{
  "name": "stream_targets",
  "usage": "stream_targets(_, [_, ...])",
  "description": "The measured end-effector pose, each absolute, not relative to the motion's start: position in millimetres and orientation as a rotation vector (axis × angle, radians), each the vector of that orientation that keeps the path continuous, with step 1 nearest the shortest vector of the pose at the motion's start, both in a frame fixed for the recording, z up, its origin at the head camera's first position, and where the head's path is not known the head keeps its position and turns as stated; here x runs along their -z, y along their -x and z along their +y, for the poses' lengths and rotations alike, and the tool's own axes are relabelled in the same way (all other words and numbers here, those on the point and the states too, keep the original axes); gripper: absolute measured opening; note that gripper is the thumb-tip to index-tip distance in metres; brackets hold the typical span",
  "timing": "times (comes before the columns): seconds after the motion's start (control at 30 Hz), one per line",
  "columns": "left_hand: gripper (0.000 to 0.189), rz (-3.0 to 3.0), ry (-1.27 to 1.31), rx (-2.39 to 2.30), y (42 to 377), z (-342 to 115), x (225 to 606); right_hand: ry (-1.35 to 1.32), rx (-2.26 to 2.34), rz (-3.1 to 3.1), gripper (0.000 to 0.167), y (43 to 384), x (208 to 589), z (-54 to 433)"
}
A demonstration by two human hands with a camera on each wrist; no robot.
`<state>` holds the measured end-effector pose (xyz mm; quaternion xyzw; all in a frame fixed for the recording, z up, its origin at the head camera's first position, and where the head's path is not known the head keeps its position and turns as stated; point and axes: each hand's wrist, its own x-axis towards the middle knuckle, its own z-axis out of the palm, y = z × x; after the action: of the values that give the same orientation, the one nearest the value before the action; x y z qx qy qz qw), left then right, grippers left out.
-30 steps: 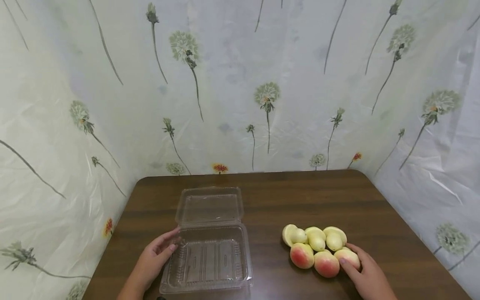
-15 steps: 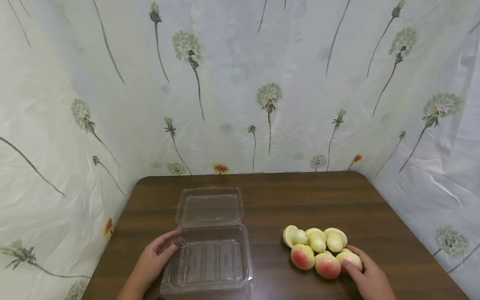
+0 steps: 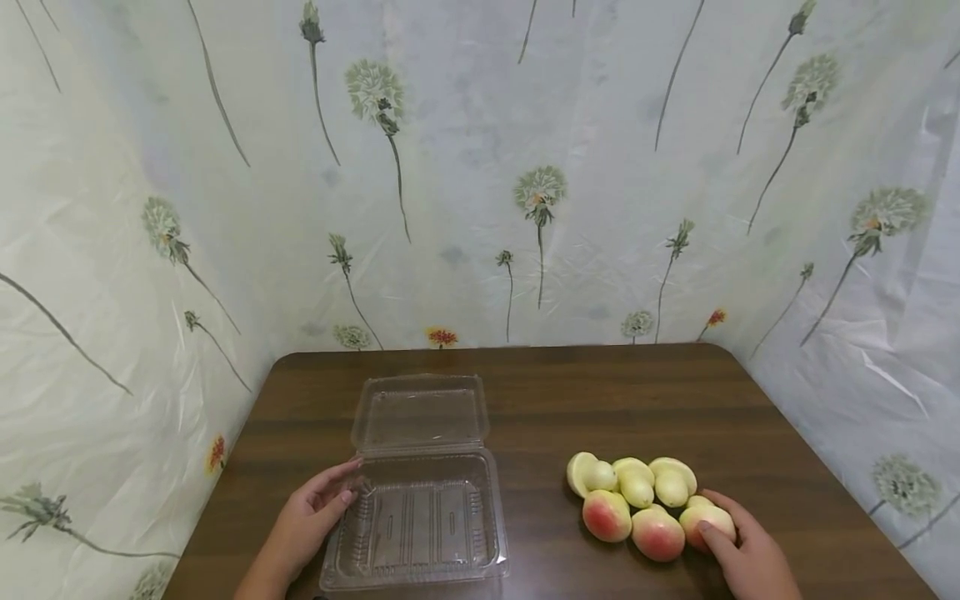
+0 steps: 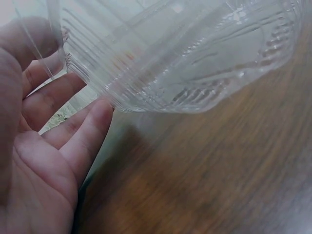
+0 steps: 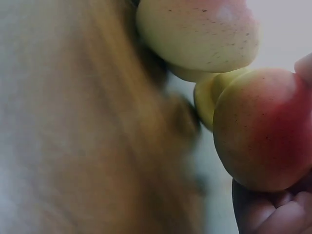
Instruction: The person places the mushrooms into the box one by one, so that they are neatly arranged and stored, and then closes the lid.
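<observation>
In the head view my left hand (image 3: 311, 517) holds the left side of a clear plastic clamshell container (image 3: 491, 508), thumb at the rim. Its ridged wall (image 4: 161, 87) shows in the left wrist view, with the fingertips against it. My right hand (image 3: 742, 542) grips a yellow mango with a red blush (image 3: 708, 523) between thumb and fingers, at the right end of a fruit cluster. The right wrist view shows this speckled mango (image 5: 263, 131) up close. Beside it sit two more blushed mangoes (image 3: 657, 533) (image 3: 607, 515). Behind them lie several pale yellow pieces (image 3: 636, 483).
The container's lid (image 3: 420, 412) lies folded back flat, away from me. All of it stands on a dark brown wooden table (image 3: 540, 417). A flower-printed sheet (image 3: 450, 208) hangs around the table's back and sides.
My right hand has drawn its mango a little to the right, opening a gap from the neighbouring mango. The left hand and container stay put.
</observation>
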<state>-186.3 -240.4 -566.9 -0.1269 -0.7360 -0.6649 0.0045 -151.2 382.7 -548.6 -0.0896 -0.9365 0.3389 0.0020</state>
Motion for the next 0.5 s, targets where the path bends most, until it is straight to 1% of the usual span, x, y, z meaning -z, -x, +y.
stream_targets(0.27, [0.043, -2.321, 0.391, 2.06, 185.6, -241.1, 566.4, 0.248, -1.05, -2.799, 0.059, 147.1, 535.7, 372.9])
stream_targets(0.5, [0.043, -2.298, 0.418, 2.083, 186.5, -241.0, 568.6, 0.169, -1.026, -2.653, 0.051, 146.7, 521.3, 360.0])
